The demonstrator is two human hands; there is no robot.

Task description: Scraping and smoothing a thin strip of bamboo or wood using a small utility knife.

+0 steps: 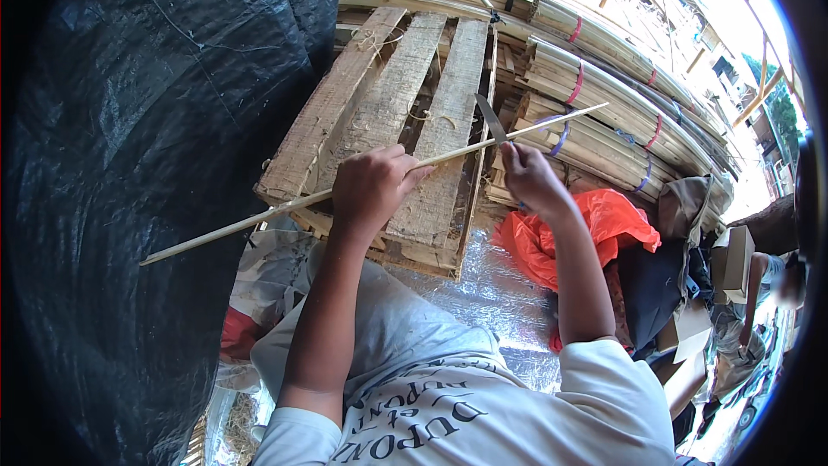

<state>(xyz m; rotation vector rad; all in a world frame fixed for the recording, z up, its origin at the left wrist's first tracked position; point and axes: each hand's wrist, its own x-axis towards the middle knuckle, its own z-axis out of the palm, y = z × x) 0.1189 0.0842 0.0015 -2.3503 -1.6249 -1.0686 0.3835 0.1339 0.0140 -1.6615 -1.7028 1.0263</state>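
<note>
A long, thin wooden strip [297,202] slants across in front of me, its left end low and its right end high. My left hand [373,187] is closed around the strip near its middle. In my right hand [533,175] is a knife [492,118], its blade pointing up and to the left and crossing the strip. From this angle the blade appears to touch the strip; the handle is mostly hidden in my fingers. Beneath both hands stands a rough slatted wooden crate [444,112], with a few curled shavings [442,121] on its slats.
Bundles of wooden strips [569,78], tied with coloured bands, are stacked behind and to the right. A dark plastic sheet [164,121] hangs at the left. An orange plastic bag [573,229] lies by my right forearm. Another person [759,293] is at the far right, near a cardboard box [733,263].
</note>
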